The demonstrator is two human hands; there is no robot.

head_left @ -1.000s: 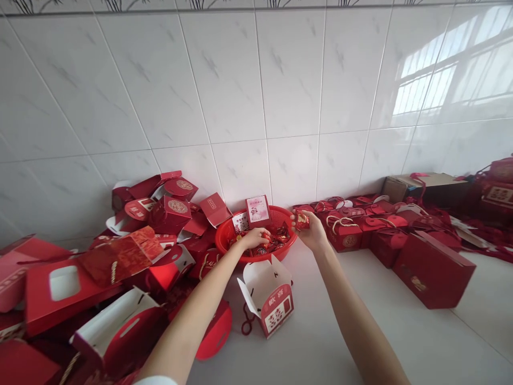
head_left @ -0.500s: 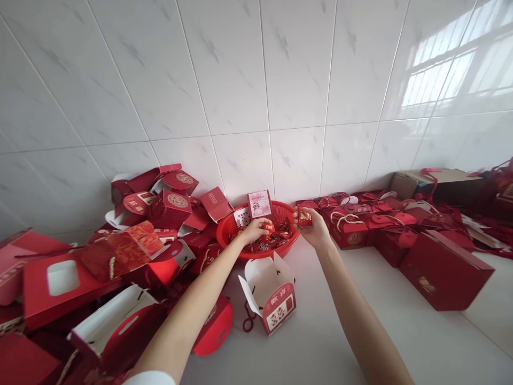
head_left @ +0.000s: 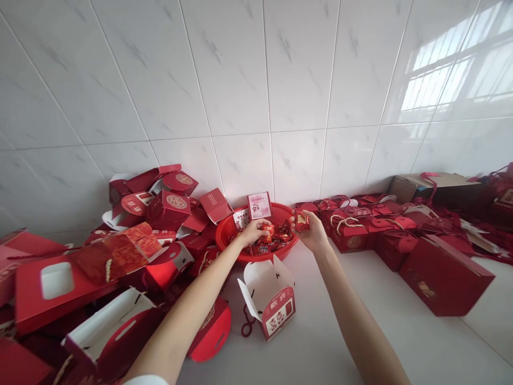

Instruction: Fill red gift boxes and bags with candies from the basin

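My left hand (head_left: 255, 232) is closed on a small red wrapped candy (head_left: 267, 229), over the red plastic basket (head_left: 222, 239). In the basket lie several more wrapped candies (head_left: 276, 244). At the basket's right rim, my right hand (head_left: 312, 233) pinches a red and gold candy packet (head_left: 302, 220). Just in front of the basket an open red and white gift box (head_left: 276, 315) stands upright with its flaps spread. A dark red cord (head_left: 247, 327) lies at its left side.
A heap of red gift boxes (head_left: 168, 208) piles up on the left. Closed red boxes with rope handles (head_left: 348, 230) line the wall at the right, with a larger red box (head_left: 447, 275) nearer. Behind them is a brown cardboard box (head_left: 436, 182). A tiled wall (head_left: 240, 80) rises behind.
The red and gold packet in my right hand has turned and moved slightly left. My left hand stays almost in place, its candy showing more. The view has shifted a little.
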